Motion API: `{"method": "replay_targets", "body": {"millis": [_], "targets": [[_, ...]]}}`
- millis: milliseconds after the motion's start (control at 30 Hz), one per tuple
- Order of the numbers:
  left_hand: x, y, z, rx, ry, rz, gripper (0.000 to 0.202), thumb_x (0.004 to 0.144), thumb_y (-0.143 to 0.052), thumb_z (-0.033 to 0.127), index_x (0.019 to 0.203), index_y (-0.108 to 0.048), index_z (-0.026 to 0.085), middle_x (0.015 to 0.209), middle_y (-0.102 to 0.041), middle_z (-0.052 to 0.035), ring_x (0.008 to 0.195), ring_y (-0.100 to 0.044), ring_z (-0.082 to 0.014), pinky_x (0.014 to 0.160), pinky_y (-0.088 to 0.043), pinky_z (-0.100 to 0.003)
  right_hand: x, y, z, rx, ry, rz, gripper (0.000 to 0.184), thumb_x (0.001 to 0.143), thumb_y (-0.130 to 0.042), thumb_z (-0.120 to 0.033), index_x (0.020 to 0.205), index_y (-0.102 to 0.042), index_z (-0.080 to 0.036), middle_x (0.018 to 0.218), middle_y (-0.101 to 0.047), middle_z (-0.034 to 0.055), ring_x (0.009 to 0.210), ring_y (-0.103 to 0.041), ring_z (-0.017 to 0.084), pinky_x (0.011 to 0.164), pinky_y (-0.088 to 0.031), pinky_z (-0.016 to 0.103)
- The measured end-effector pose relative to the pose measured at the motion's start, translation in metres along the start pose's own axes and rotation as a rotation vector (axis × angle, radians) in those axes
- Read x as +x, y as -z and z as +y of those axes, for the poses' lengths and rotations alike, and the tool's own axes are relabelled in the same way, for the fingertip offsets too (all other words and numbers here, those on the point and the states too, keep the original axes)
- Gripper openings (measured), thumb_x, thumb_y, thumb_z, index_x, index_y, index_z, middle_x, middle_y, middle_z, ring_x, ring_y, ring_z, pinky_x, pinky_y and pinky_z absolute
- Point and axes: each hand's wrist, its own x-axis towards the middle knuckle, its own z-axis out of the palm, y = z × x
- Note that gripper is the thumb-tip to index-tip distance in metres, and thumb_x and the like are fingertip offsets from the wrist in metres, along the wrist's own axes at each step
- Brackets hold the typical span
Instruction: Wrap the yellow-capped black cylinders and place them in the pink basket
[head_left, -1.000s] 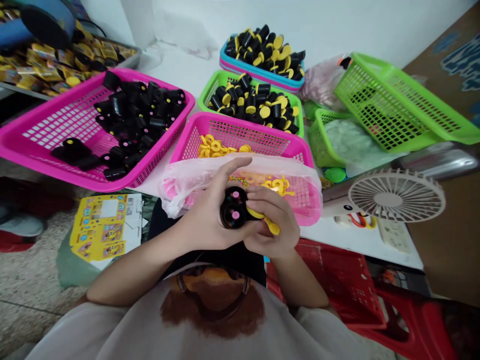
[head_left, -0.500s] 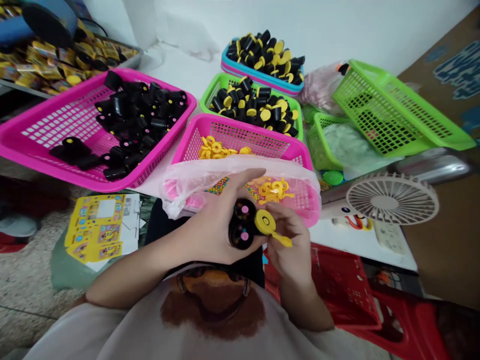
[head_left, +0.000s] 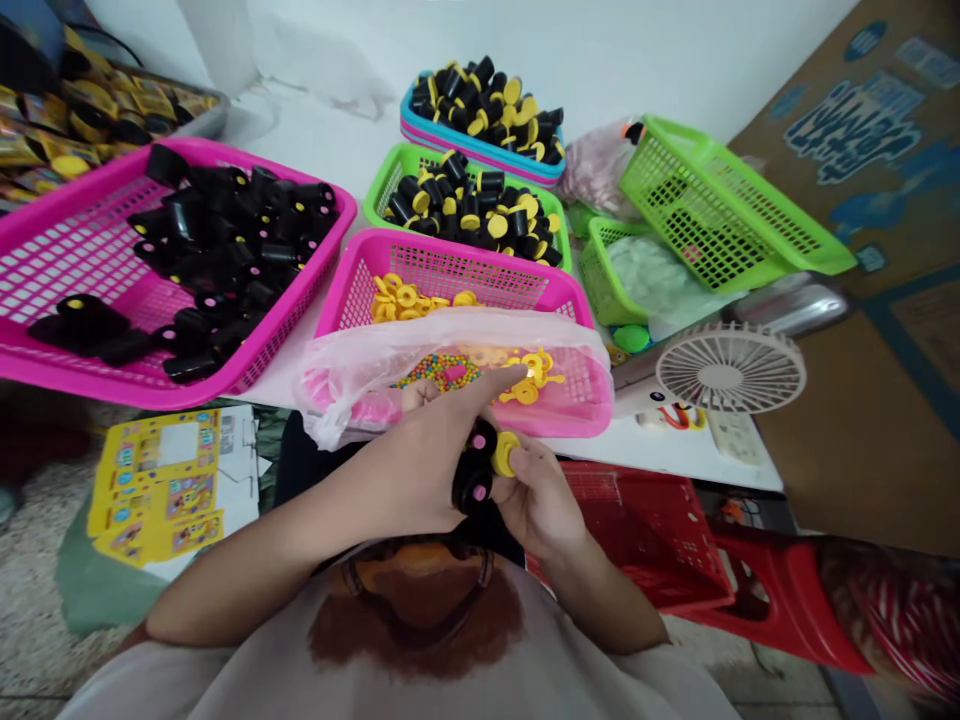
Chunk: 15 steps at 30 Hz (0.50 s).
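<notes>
My left hand (head_left: 420,455) grips a black double-tube piece (head_left: 472,478) with pink dots on its ends, index finger stretched forward. Pressed against that piece is a yellow round cap (head_left: 504,453), pinched by my right hand (head_left: 541,500). Both hands are close to my chest, just in front of the pink basket (head_left: 450,262) that holds yellow rings (head_left: 409,297) and a plastic bag (head_left: 352,375) with small coloured beads (head_left: 439,370).
A large pink basket (head_left: 67,250) of black tubes is at left. A green basket (head_left: 390,170) and a blue one (head_left: 480,145) hold capped black pieces. Tilted green baskets (head_left: 720,200), a white fan (head_left: 727,368), a red crate (head_left: 645,530) and yellow printed cards (head_left: 157,480) surround me.
The yellow cap has gone from beside the black piece onto its end. Both hands dropped slightly nearer my chest, and my view shifted right.
</notes>
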Motion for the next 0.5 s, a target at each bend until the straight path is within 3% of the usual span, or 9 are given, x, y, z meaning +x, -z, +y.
{"method": "replay_targets", "body": {"millis": [133, 233, 300, 367, 433, 500], "targets": [[-0.007, 0.005, 0.000, -0.074, 0.008, 0.043, 0.094, 0.085, -0.079, 0.018, 0.162, -0.029, 0.036, 0.117, -0.074, -0.0045, 0.102, -0.076, -0.0253, 0.091, -0.061, -0.041, 0.003, -0.003, -0.024, -0.054, -0.150, -0.108, 0.040, 0.071, -0.098, -0.047, 0.101, -0.084, -0.025, 0.088, -0.083, 0.0005, 0.073, -0.076, 0.016, 0.068, -0.068, 0.029], [-0.006, 0.010, -0.008, -0.140, -0.105, 0.235, 0.090, 0.089, -0.083, 0.022, 0.161, -0.031, 0.034, 0.112, -0.072, -0.0027, 0.101, -0.076, -0.0188, 0.092, -0.062, -0.033, 0.028, -0.003, -0.062, -0.267, -0.226, -0.170, 0.046, 0.067, -0.103, -0.046, 0.104, -0.085, -0.025, 0.091, -0.083, 0.0001, 0.075, -0.076, 0.012, 0.071, -0.064, 0.021], [-0.002, 0.011, -0.017, -0.103, -0.141, 0.370, 0.083, 0.090, -0.082, 0.019, 0.158, -0.035, 0.030, 0.108, -0.072, -0.0023, 0.101, -0.075, -0.0172, 0.093, -0.062, -0.032, 0.064, -0.001, -0.094, -0.478, -0.106, -0.173, 0.047, 0.069, -0.101, -0.046, 0.108, -0.085, -0.025, 0.099, -0.084, 0.0015, 0.084, -0.079, 0.014, 0.081, -0.066, 0.025], [0.002, 0.012, -0.025, -0.068, -0.097, 0.427, 0.076, 0.092, -0.077, 0.017, 0.156, -0.036, 0.026, 0.107, -0.073, -0.0033, 0.102, -0.076, -0.0175, 0.093, -0.063, -0.032, 0.110, 0.004, -0.126, -0.573, 0.160, -0.060, 0.048, 0.074, -0.097, -0.051, 0.112, -0.083, -0.026, 0.111, -0.084, 0.0027, 0.097, -0.080, 0.016, 0.095, -0.066, 0.032], [0.005, 0.011, -0.031, -0.080, 0.002, 0.407, 0.072, 0.095, -0.072, 0.019, 0.155, -0.034, 0.024, 0.110, -0.076, -0.0056, 0.102, -0.078, -0.0179, 0.092, -0.063, -0.033, 0.152, 0.013, -0.154, -0.714, 0.373, -0.023, 0.057, 0.087, -0.087, -0.052, 0.138, -0.072, -0.032, 0.133, -0.078, 0.0039, 0.119, -0.076, 0.020, 0.104, -0.063, 0.043], [0.007, 0.010, -0.034, -0.099, 0.089, 0.367, 0.071, 0.096, -0.071, 0.023, 0.156, -0.033, 0.022, 0.114, -0.079, -0.0075, 0.102, -0.081, -0.0187, 0.093, -0.064, -0.033, 0.176, 0.023, -0.177, -0.905, 0.463, -0.052, 0.062, 0.093, -0.080, -0.050, 0.150, -0.062, -0.035, 0.138, -0.076, 0.0041, 0.125, -0.073, 0.021, 0.100, -0.063, 0.047]]}}
